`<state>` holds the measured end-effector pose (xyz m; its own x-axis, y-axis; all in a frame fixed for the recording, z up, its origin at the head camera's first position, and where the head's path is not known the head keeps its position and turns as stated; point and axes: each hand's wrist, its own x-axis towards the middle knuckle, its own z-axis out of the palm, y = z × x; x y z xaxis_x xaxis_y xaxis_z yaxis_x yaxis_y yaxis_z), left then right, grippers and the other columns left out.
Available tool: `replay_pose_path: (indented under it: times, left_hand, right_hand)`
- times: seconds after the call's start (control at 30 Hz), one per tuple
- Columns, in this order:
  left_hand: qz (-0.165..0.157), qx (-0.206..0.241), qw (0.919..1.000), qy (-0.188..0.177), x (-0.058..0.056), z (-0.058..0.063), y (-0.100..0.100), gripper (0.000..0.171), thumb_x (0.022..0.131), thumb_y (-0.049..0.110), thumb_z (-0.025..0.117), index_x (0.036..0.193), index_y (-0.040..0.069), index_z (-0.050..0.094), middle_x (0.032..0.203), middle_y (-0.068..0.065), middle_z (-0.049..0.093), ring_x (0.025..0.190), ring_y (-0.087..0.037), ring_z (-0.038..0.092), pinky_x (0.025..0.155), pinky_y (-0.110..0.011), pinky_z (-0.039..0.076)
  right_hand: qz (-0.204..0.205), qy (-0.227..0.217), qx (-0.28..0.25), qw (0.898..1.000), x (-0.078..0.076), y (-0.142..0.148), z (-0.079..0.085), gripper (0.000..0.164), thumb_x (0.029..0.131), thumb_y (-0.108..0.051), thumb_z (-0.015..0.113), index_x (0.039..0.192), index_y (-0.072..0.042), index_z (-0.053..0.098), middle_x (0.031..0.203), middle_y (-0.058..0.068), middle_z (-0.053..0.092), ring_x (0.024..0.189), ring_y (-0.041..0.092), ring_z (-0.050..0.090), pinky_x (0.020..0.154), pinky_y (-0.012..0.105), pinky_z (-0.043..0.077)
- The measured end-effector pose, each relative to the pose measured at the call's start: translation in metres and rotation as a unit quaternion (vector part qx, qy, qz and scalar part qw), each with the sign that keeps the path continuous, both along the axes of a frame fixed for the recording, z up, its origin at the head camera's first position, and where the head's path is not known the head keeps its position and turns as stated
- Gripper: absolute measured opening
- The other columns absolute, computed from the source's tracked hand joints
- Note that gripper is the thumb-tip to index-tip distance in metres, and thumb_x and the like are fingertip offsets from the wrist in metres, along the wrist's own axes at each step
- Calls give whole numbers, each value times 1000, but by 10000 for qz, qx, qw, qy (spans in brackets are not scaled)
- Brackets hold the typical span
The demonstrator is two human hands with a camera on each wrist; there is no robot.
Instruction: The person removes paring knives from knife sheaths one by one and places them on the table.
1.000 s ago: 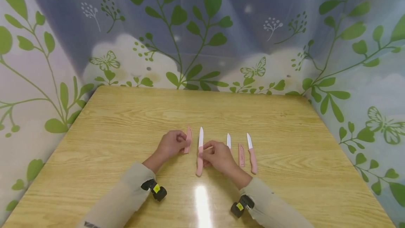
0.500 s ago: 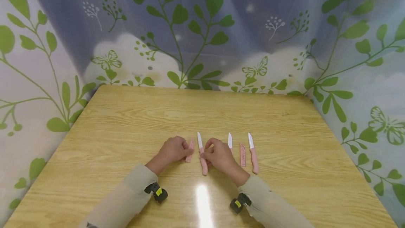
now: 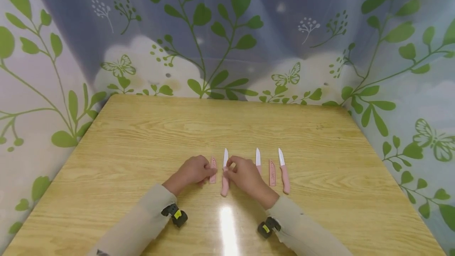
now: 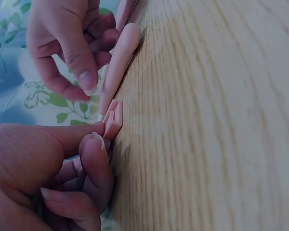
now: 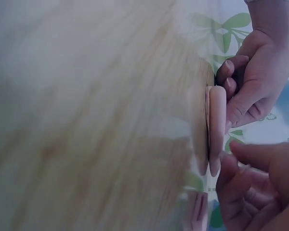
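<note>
In the head view a small knife (image 3: 225, 187) with a white blade and pink handle lies on the table, blade pointing away. Left of it is a pink knife sheath (image 3: 213, 164). My left hand (image 3: 193, 170) pinches this sheath by its edge; the left wrist view shows thumb and finger at the sheath's end (image 4: 114, 121). My right hand (image 3: 246, 174) hovers beside the knife. Its thumb and finger stand apart close to the knife's handle (image 4: 121, 60) in the left wrist view, not gripping it.
Right of my right hand lie a second knife (image 3: 258, 157), partly hidden by that hand, another pink sheath (image 3: 272, 173) and a third knife (image 3: 284, 177). The wooden table (image 3: 227, 125) meets a leaf-patterned curtain (image 3: 220, 50) at its back and sides.
The sheath and my left hand have come down toward me, and the sheath now lies beside the knife. My right hand has straightened the knife and loosened from its handle.
</note>
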<state>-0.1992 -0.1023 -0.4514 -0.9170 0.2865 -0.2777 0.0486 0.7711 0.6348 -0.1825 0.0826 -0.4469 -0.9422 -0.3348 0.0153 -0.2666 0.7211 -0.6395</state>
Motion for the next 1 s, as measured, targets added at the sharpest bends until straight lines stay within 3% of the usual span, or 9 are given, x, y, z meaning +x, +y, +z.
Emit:
replay_pose_path:
  times: [0.17, 0.4, 0.63, 1.0]
  left_hand:
    - [-72, -81, 9999, -1, -2, -2, -1, 43, 91, 26, 64, 52, 12, 51, 39, 3, 46, 37, -8, 39, 37, -21, 27]
    - [-130, -75, 9999, -27, 0, 1, -2, 42, 92, 26, 63, 54, 10, 54, 40, 3, 47, 37, -8, 42, 37, -20, 28]
    - [-210, -125, 9997, -31, 0, 3, -1, 42, 92, 26, 62, 55, 8, 56, 39, 4, 45, 36, -8, 39, 37, -20, 26]
    - [-239, -140, 9995, -125, 0, 2, 2, 42, 93, 25, 62, 55, 7, 57, 39, 2, 47, 37, -8, 39, 37, -20, 26]
  right_hand:
    - [398, 167, 356, 9984, 1, -3, 2, 27, 89, -16, 66, 113, -3, 66, 49, -4, 53, 38, 3, 33, 35, 16, 26]
    - [670, -83, 596, 9959, -1, -2, 2, 25, 84, -18, 72, 106, -6, 70, 59, -2, 58, 44, 5, 39, 38, 17, 30]
    - [800, -95, 572, 9951, -4, 1, 2, 21, 83, -16, 72, 101, -4, 71, 82, 8, 72, 60, 10, 54, 49, 22, 45]
    - [946, 77, 762, 9926, -4, 2, 4, 17, 85, -10, 70, 100, -4, 72, 89, 9, 71, 72, 16, 53, 61, 30, 47]
